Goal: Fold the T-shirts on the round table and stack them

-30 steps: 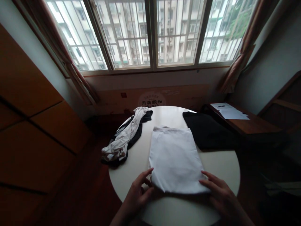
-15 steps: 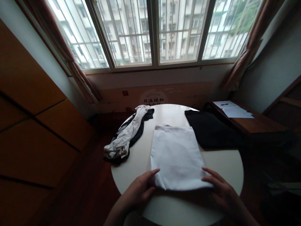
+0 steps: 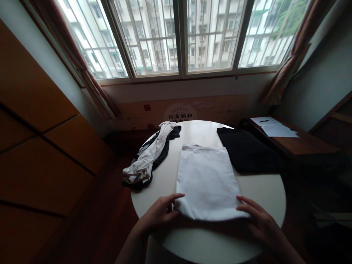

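A folded white garment (image 3: pixel 206 179) lies flat near the middle of the round white table, its near edge slightly raised over a shadow. At its near left corner is my left hand (image 3: pixel 161 212), index finger over the cloth and thumb lower at the edge. My right hand (image 3: pixel 260 219) grips the near right corner, fingers on top and thumb hidden. Crumpled white and black clothes (image 3: pixel 151 157) lie along the table's left side. On the right, a flat black garment (image 3: pixel 247 152) reaches past the table's edge.
The round table (image 3: pixel 214 242) stands before a barred window (image 3: pixel 181 40). A low wooden table (image 3: pixel 310 141) with white papers (image 3: pixel 277 128) is at the right. An orange-brown cabinet (image 3: pixel 35 157) fills the left side, and a printed box panel (image 3: pixel 209 108) leans below the window.
My left hand has shifted slightly left and up, its index finger drawn back a little toward the garment's edge. My right hand stays at its corner. The view has tilted slightly.
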### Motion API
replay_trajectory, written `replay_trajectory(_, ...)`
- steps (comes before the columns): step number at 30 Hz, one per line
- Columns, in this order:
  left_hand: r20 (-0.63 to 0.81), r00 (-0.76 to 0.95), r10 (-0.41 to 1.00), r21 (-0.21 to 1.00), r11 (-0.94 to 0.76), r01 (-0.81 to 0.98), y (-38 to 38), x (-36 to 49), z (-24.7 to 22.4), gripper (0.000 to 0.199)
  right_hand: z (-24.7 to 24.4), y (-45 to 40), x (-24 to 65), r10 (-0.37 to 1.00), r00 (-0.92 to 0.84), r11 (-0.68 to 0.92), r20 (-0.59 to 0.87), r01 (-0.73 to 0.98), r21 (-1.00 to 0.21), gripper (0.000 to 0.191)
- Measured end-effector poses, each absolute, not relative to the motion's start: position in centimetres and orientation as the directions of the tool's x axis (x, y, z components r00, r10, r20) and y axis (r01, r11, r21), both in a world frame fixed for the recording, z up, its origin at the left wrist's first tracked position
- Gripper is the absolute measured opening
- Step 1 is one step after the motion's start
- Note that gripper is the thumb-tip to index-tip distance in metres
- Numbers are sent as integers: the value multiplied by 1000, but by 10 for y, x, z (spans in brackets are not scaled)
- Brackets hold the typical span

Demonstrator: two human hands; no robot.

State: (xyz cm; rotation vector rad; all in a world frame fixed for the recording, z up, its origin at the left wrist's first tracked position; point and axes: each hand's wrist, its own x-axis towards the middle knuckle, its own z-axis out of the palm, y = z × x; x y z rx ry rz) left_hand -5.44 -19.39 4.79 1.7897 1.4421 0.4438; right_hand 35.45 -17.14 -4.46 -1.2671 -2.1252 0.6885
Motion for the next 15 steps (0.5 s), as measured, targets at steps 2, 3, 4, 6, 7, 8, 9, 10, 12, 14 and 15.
replay_trajectory(2,-182,247,952,752,-28,659,-194,-56,47,57,-46,-171,356,897,-394,417,201,602,-681,49)
replay_trajectory(3,-166,227,960,762,-21,647,-194,-57,46,54,-47,-170,357,897,-396,416,198,600,-684,50)
replay_trajectory(4,-147,209,967,782,-16,623,-194,-57,44,50,-47,-170,357,897,-396,414,196,599,-686,50)
replay_trajectory(6,-118,171,978,845,8,535,-194,-56,39,43,-48,-170,358,895,-400,416,195,598,-685,50)
replay_trajectory(7,-114,154,981,879,28,475,-194,-56,36,41,-48,-170,358,894,-404,419,195,597,-683,50)
replay_trajectory(8,-115,138,984,909,48,415,-194,-55,34,42,-48,-170,358,892,-406,423,198,598,-681,50)
replay_trajectory(9,-118,124,985,931,66,360,-194,-54,32,42,-48,-170,358,891,-407,425,200,598,-679,51)
replay_trajectory(10,-118,113,987,945,77,318,-194,-53,31,42,-48,-170,358,891,-406,426,202,598,-678,52)
replay_trajectory(12,-101,90,991,953,70,296,-193,-51,32,40,-48,-170,358,893,-406,422,196,600,-679,51)
replay_trajectory(14,-59,62,996,934,33,357,-192,-48,36,36,-49,-169,358,894,-407,417,188,601,-682,51)
replay_trajectory(15,-27,48,998,913,6,407,-192,-47,39,34,-50,-169,359,893,-410,418,186,598,-684,52)
